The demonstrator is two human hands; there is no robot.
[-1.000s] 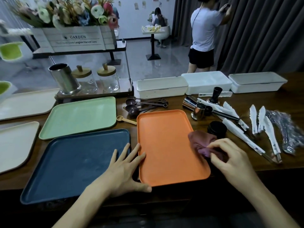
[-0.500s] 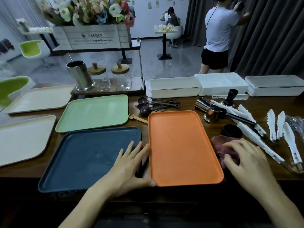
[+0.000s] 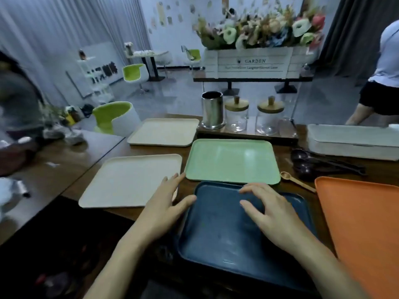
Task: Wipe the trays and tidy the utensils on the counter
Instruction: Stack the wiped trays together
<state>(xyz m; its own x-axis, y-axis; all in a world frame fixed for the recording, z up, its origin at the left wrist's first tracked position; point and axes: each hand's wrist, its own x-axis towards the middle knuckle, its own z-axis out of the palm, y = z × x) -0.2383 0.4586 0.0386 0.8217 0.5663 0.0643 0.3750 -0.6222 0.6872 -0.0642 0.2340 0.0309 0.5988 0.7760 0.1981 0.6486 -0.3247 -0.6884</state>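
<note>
Head view only, blue tray [image 3: 218, 229] as my landmark. My left hand [image 3: 164, 203] sits at its left rim, fingers spread flat, thumb hooked over the tray edge, fingertips reaching toward the green tray [image 3: 232, 161] just beyond the blue one. My right hand [image 3: 269, 210] is inside the blue tray near its far edge, fingers spread and lightly curled, palm down, holding nothing; no cloth in sight in this frame. Orange tray [image 3: 362, 223] lies just right of the blue one, partly cut off. Two beige trays: near beige tray [image 3: 131, 180] left of blue, far beige tray [image 3: 164, 131] beyond that. Between green and orange there's a wooden spoon [image 3: 296, 182], and dark measuring spoons [image 3: 319, 165] past it, near a white box [image 3: 354, 141]. Steel cup [image 3: 211, 110] and two jars [image 3: 236, 115] stand on a rack behind the green tray. Step, my read: handling the blue tray, bracing or repositioning it with both hands, wiping not underway since no cloth is held. Next move likely needs a firm grip on both rims or fetching the cloth, which I can't locate here. Spoons remain loose, untidied.
</note>
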